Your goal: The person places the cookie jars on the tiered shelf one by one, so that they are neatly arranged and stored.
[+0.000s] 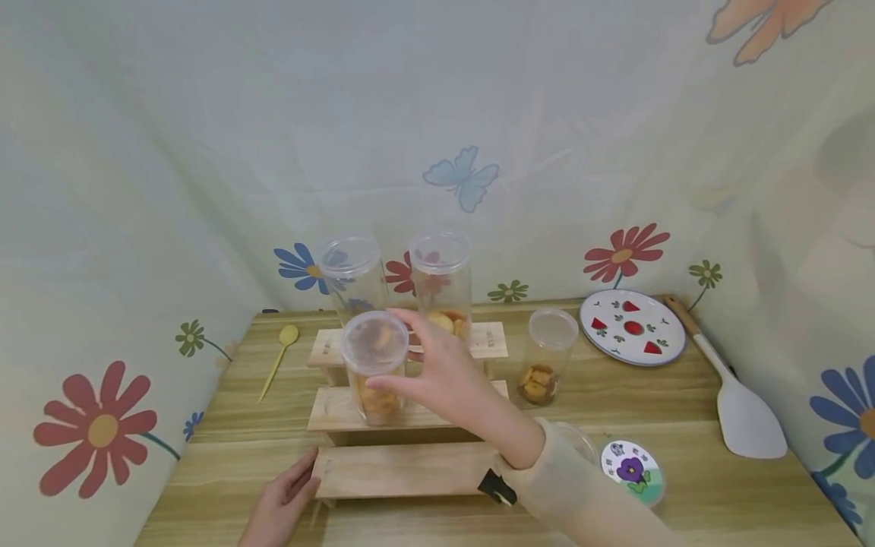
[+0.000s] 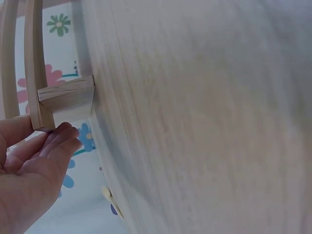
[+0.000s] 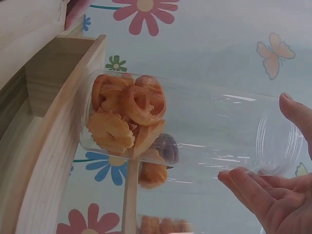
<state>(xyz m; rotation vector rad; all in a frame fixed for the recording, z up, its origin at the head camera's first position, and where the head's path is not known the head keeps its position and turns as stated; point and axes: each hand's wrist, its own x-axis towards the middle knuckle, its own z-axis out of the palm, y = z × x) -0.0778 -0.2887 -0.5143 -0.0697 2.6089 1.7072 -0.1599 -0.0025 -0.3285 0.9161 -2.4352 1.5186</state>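
Observation:
My right hand (image 1: pixel 437 372) is round the upper part of a clear lidded jar (image 1: pixel 376 363), thumb on one side and fingers on the other. Ring-shaped and ridged cookies (image 3: pixel 129 109) lie at the jar's bottom. Its base is at the middle step of a three-step wooden rack (image 1: pixel 403 469). At the front left end of the lowest step, my left hand (image 1: pixel 282 497) holds the board end between thumb and fingers, as the left wrist view (image 2: pixel 41 161) shows. Two taller lidded jars, a left one (image 1: pixel 352 277) and a right one (image 1: pixel 443 285), stand on the top step.
Right of the rack stands another jar (image 1: pixel 547 357) with cookies. A patterned plate (image 1: pixel 632 327) and a white spatula (image 1: pixel 748 414) lie farther right. A round flower-printed container (image 1: pixel 634 471) is near the right sleeve. A yellow spoon (image 1: pixel 280 361) lies left.

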